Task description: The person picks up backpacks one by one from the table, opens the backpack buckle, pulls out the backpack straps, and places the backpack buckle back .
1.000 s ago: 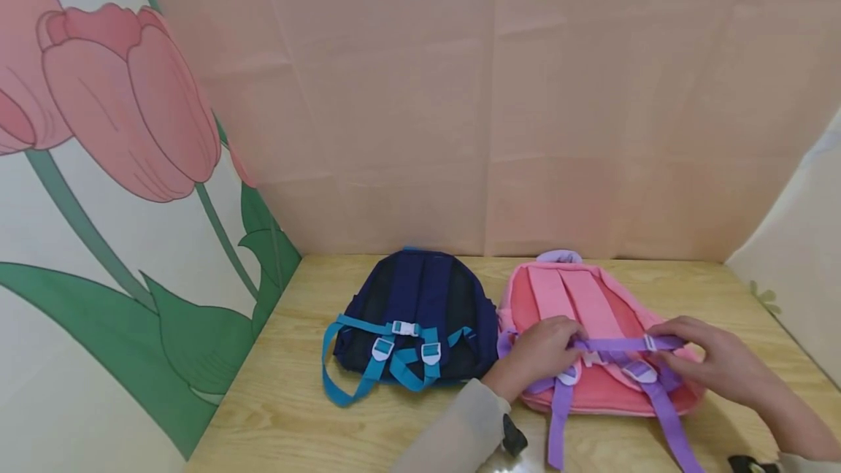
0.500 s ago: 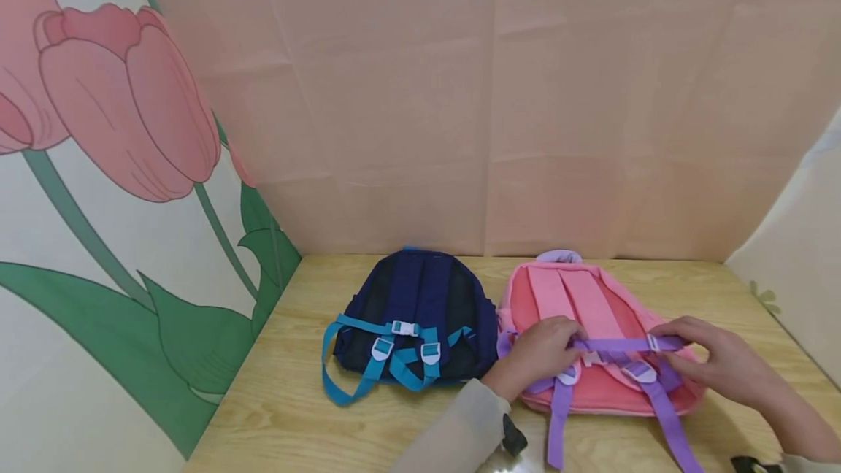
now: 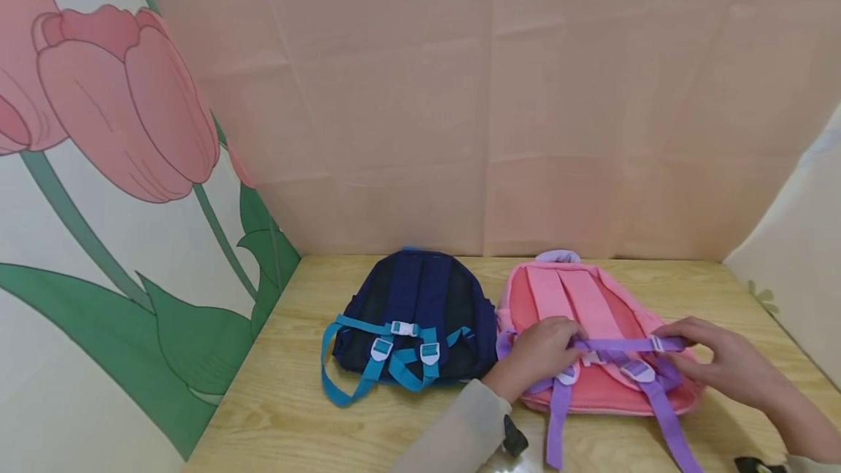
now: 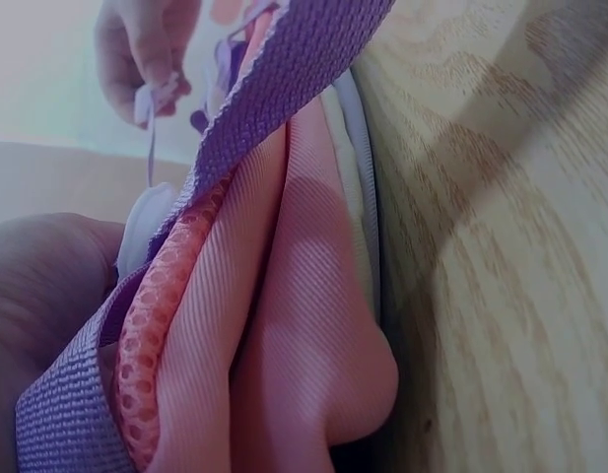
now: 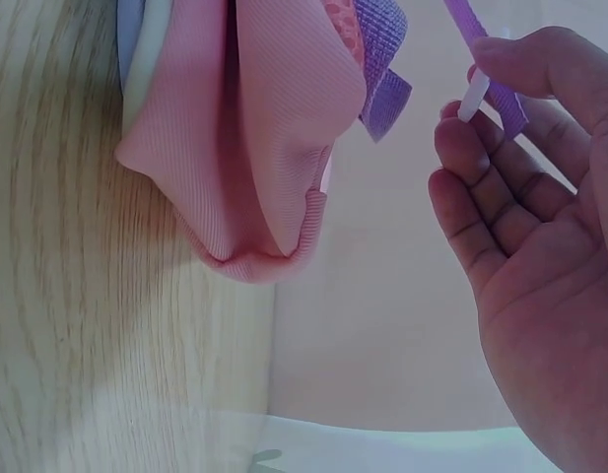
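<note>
A pink backpack (image 3: pixel 591 290) lies on the table with its shoulder straps up. A purple strap (image 3: pixel 617 344) is stretched across it between the two hands. My left hand (image 3: pixel 540 352) pinches the strap's left part; its fingertips are partly hidden. The right hand (image 3: pixel 729 363) pinches the strap's right end between thumb and fingers, at a small white slider (image 5: pixel 473 96). That end stands off the backpack's side in the right wrist view. Below the strap are a white buckle (image 3: pixel 591 358) and a white strap adjuster (image 3: pixel 639 371). Two purple webbing tails hang toward the front.
A navy backpack (image 3: pixel 420 290) with teal straps (image 3: pixel 358 385) lies close at the left of the pink one. The wooden table (image 3: pixel 276 400) meets a pinkish back wall (image 3: pixel 394 130) and a tulip-printed panel (image 3: pixel 131 108) on the left.
The right hand has shifted slightly to the right, and the white slider has moved right with it along the stretched strap. The left hand and both backpacks look unmoved.
</note>
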